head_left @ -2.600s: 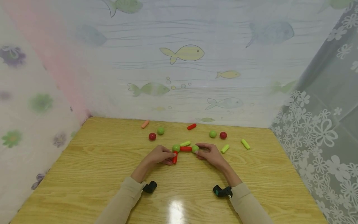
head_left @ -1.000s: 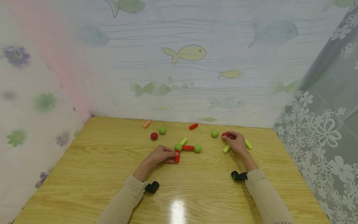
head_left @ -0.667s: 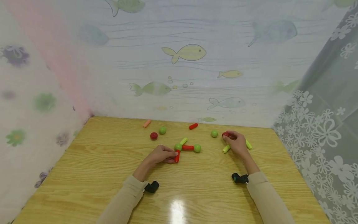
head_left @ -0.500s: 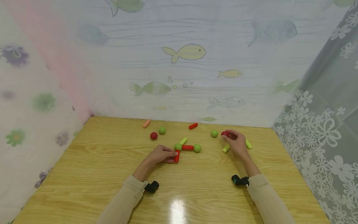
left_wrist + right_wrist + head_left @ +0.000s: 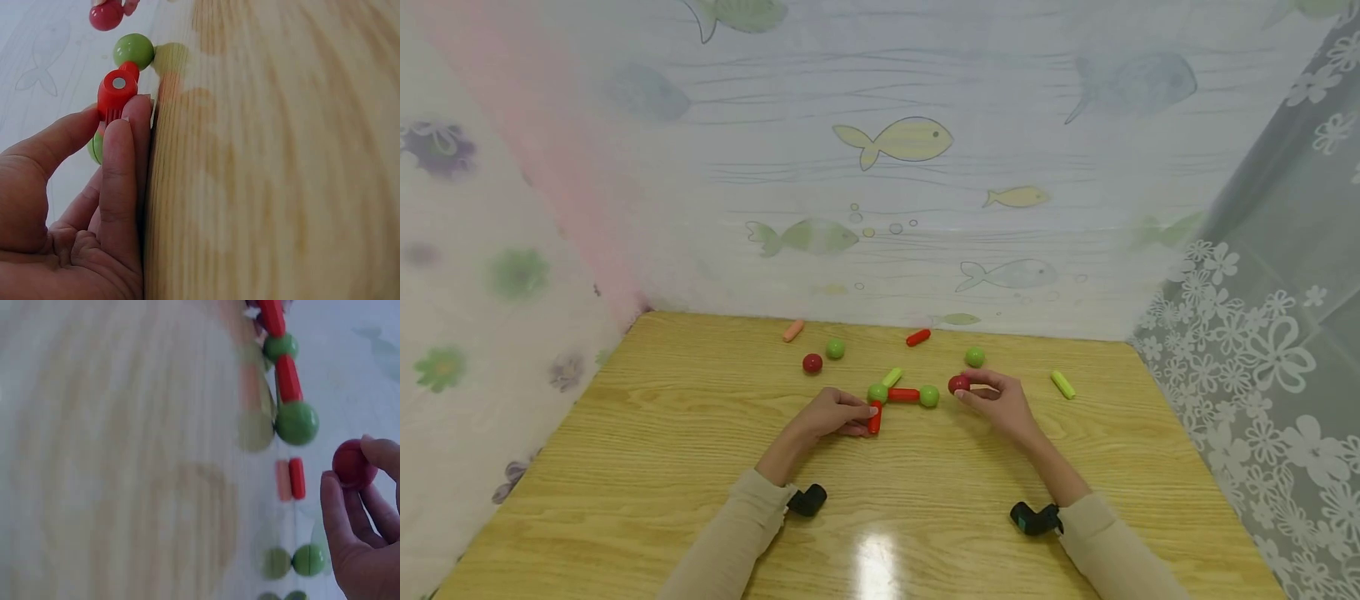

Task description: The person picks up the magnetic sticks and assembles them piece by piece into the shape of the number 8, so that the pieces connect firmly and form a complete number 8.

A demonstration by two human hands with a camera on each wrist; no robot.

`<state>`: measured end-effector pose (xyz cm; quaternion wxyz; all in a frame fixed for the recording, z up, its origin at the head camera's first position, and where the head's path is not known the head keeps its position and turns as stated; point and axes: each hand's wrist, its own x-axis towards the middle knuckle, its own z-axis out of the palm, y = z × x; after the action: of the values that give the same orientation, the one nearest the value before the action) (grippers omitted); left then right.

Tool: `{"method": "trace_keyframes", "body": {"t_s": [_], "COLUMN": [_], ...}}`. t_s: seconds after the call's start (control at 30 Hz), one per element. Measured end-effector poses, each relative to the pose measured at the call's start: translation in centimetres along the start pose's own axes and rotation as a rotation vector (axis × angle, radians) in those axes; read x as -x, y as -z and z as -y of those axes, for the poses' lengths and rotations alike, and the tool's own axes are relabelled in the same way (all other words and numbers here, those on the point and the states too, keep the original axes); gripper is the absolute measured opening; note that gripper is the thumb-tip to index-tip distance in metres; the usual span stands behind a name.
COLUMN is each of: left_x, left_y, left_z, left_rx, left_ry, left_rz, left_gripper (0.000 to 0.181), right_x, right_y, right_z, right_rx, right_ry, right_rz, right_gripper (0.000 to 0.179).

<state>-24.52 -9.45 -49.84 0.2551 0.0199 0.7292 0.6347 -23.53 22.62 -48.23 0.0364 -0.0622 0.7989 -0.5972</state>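
Observation:
My left hand (image 5: 835,412) pinches a red rod (image 5: 875,418) between thumb and fingers. In the left wrist view a small metal disc shows in the end of that red rod (image 5: 117,87). The rod's far end meets a green ball (image 5: 877,393), from which a second red rod (image 5: 904,395) runs right to another green ball (image 5: 928,396). A yellow-green rod (image 5: 892,377) slants back from the first ball. My right hand (image 5: 1000,404) pinches a dark red ball (image 5: 958,384) by the fingertips, right of the joined pieces and apart from them; the right wrist view shows it above the tabletop.
Along the back of the wooden table (image 5: 700,500) lie an orange rod (image 5: 793,331), a green ball (image 5: 835,348), a dark red ball (image 5: 812,363), a red rod (image 5: 917,337) and a green ball (image 5: 974,357). A yellow-green rod (image 5: 1062,385) lies at right.
My right hand left the green ball at the structure's right end, took the dark red ball at the back right, and has carried it left toward the structure. The left hand keeps its grip.

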Motion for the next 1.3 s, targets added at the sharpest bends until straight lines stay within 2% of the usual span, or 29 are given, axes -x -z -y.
{"method": "trace_keyframes", "body": {"t_s": [0.2, 0.43, 0.63, 0.83, 1.0, 1.3], "left_x": [0.2, 0.2, 0.0, -0.1, -0.3, -0.2], "left_y": [0.0, 0.0, 0.0, -0.1, 0.0, 0.2], "left_z": [-0.1, 0.0, 0.0, -0.2, -0.1, 0.1], "left_rx": [-0.008, 0.011, 0.004, 0.002, 0.009, 0.002], "left_ry": [-0.006, -0.019, -0.017, 0.0, 0.004, -0.011], "left_rz": [0.01, 0.032, 0.027, 0.019, 0.019, 0.023], "left_gripper": [0.035, 0.033, 0.033, 0.029, 0.029, 0.028], "right_x": [1.3, 2.1, 2.4, 2.3, 2.5, 2.2], "right_y": [-2.1, -4.5, -6.0, -7.0, -7.9, -9.2], "right_z": [0.7, 0.8, 0.9, 0.7, 0.8, 0.9], "right_rx": [-0.036, 0.024, -0.022, -0.024, -0.049, -0.023], "right_ry": [-0.068, -0.045, -0.054, -0.088, -0.137, -0.124], "right_rz": [0.146, 0.293, 0.407, 0.438, 0.427, 0.381], "right_gripper": [0.044, 0.037, 0.035, 0.035, 0.039, 0.035]}}
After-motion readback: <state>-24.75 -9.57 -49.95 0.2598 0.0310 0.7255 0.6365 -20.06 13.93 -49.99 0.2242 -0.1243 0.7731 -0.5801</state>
